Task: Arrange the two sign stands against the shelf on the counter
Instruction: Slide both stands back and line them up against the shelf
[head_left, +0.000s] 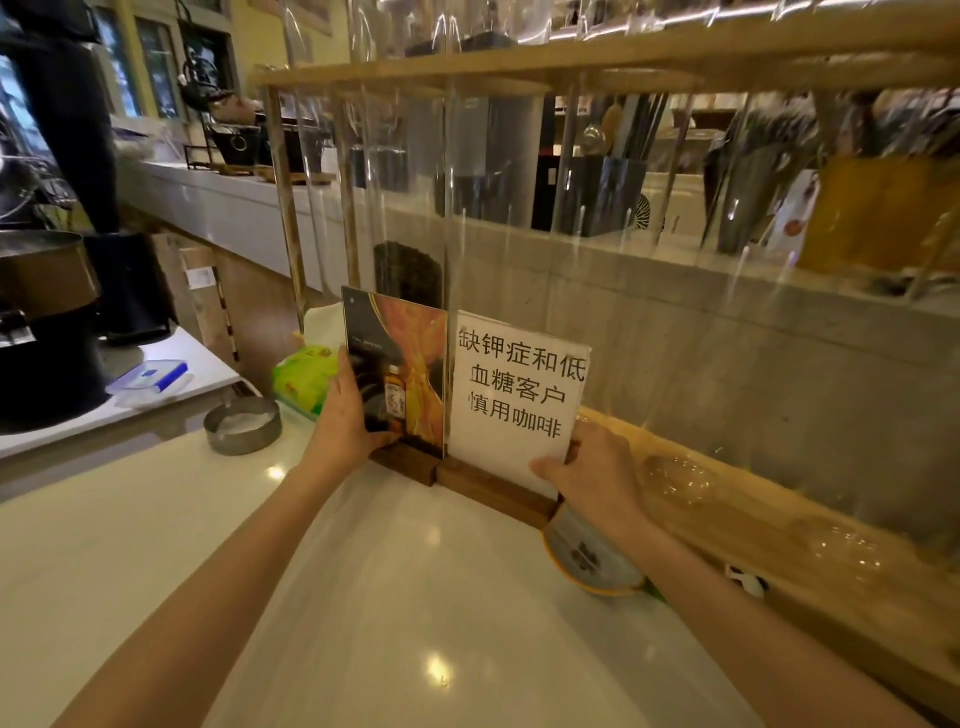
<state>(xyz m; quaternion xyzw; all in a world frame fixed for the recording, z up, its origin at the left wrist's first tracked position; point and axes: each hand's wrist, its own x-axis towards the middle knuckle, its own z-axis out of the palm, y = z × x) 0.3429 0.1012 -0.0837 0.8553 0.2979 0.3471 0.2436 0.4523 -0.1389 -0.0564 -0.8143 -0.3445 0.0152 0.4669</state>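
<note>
Item one: the glossy white stone desk (156, 561), our landmark for all that follows. Along its far edge runs the pale wooden shelf frame with clear glass tubes (519, 67); its lower rail lies on the desk's right rear.

Item two: the acrylic sign stand with the orange and black bottle picture (397, 374), upright on a dark wooden base at the rear of the desk, directly before the shelf. Whether it touches the shelf we cannot tell. Our left hand (348, 415) grips its left edge, with the thumb across the front face and the fingers hidden behind the panel.

Item three: the acrylic sign stand holding white paper with black Chinese characters (514, 395), upright on its own dark wooden base, just beside item two on the right, the two bases touching end to end. Our right hand (592, 470) grips its lower right corner, thumb on the front of the sheet.

Item four: a round grey and yellow pad with a black mark (589, 558), flat on the desk beneath our right wrist, at the right end of the second base.

Item five: a shallow round metal dish (242, 425), on the desk left of item two.

Item six: a green plastic packet (304, 379), behind our left hand, at the desk's rear left.
</note>
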